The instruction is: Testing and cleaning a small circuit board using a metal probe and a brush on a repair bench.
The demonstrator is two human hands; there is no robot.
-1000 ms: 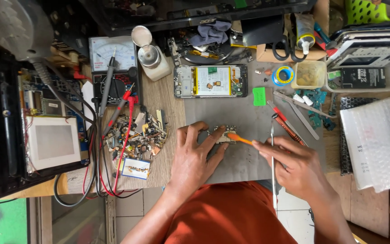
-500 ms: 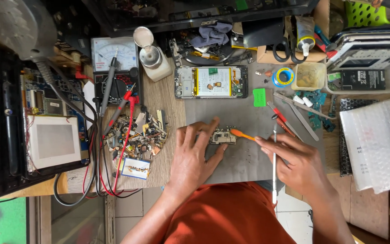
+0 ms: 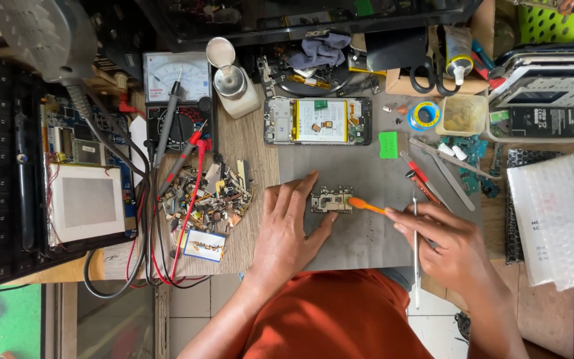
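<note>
Your left hand lies flat and open on the grey rubber work mat, its fingertips steadying the small greenish circuit board that sits near the mat's middle. Your right hand is closed around the orange-headed brush, whose tip touches the board's right edge. Just above the board lies the opened smartphone with a yellow-edged battery. Left of your left hand, on the wooden tabletop, is a heap of small metal scrap parts, crossed by red and black meter probes. Right of the brush lie metal tweezers.
</note>
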